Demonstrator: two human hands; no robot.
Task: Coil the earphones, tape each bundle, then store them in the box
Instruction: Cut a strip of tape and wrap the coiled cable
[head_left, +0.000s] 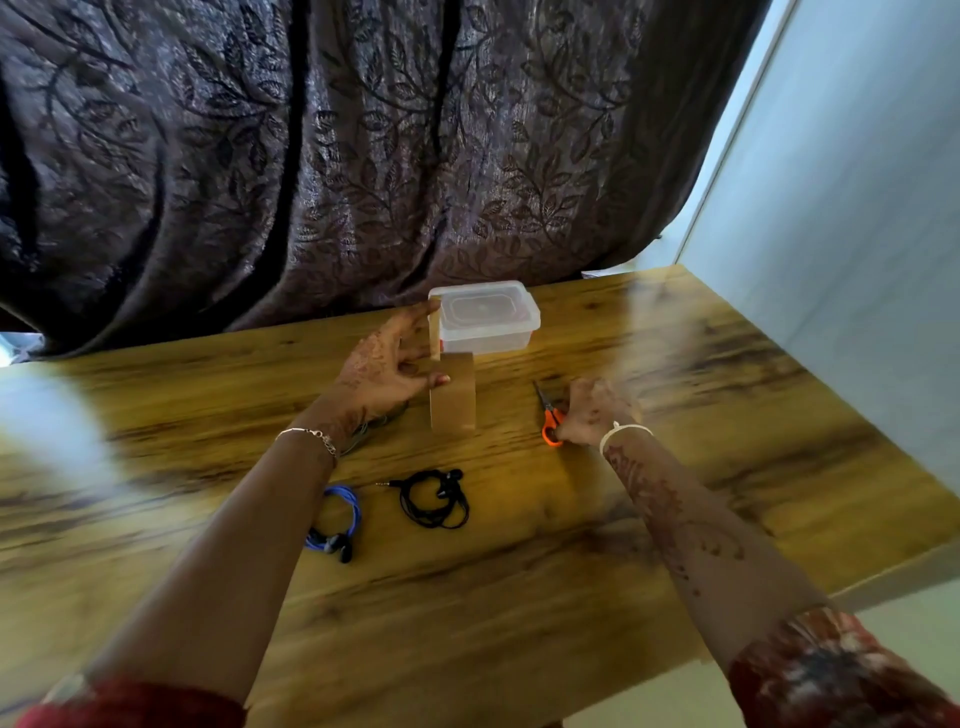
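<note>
My left hand (384, 364) holds a brown tape roll (453, 395) standing on edge on the wooden table (519, 571), with a pulled strip of tape (434, 332) rising from it to my fingertips. My right hand (592, 413) grips the orange-handled scissors (550, 415) lying on the table. A coiled black earphone (435, 499) lies in front of the roll. A coiled blue earphone (335, 525) lies to its left, partly hidden by my left forearm. A clear plastic box (485, 317) with its lid on stands behind the roll.
A dark patterned curtain (311, 156) hangs right behind the table's far edge. A pale wall (857, 208) runs along the right side. A thin grey cord (374, 426) shows under my left wrist.
</note>
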